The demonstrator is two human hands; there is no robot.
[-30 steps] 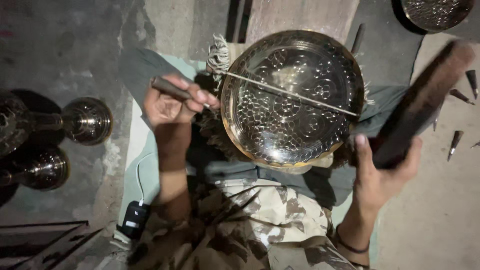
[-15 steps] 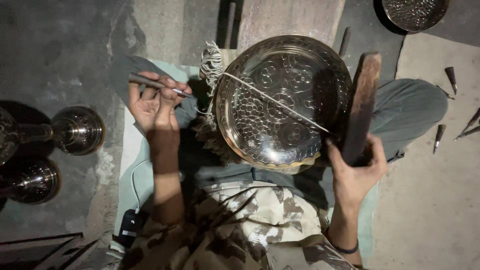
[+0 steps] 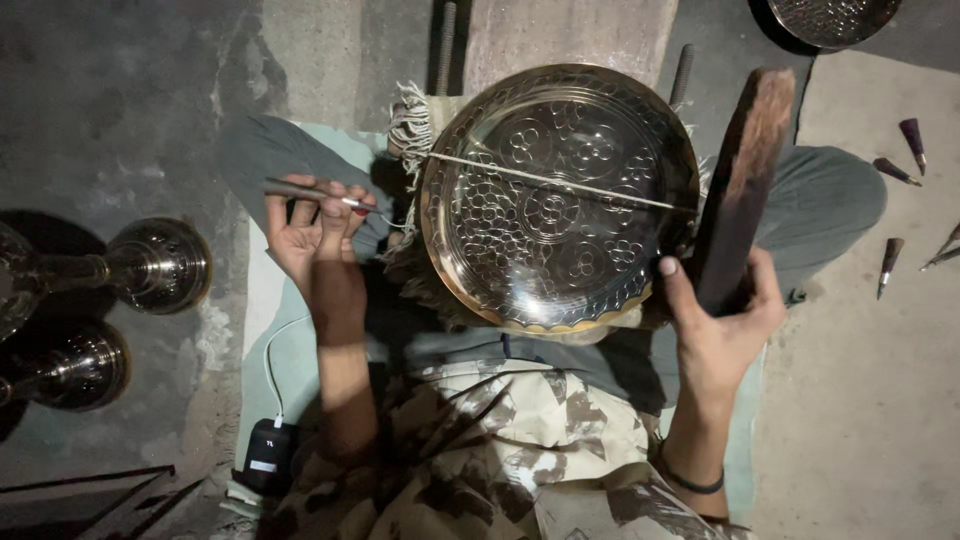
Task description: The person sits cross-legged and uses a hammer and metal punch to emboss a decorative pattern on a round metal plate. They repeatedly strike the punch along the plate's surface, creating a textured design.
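Observation:
A round engraved metal tray (image 3: 555,200) with flower patterns rests on my lap, and a thin rod or cord (image 3: 560,182) runs across its face. My left hand (image 3: 312,235) is to the tray's left, palm up, with its fingers closed around a slim metal punch tool (image 3: 305,191). My right hand (image 3: 718,315) grips the lower end of a long dark wooden block (image 3: 740,185), held upright against the tray's right rim.
Two shiny metal goblet-like vessels (image 3: 150,265) (image 3: 70,365) lie on the floor at left. Several pointed tools with dark handles (image 3: 900,170) lie on the floor at right. Another engraved dish (image 3: 830,18) sits top right. A small black device with a white cable (image 3: 268,455) lies by my left knee.
My right hand has swung the wooden block from tilted to nearly upright beside the tray. My left hand has turned palm up with the tool and drifted slightly left.

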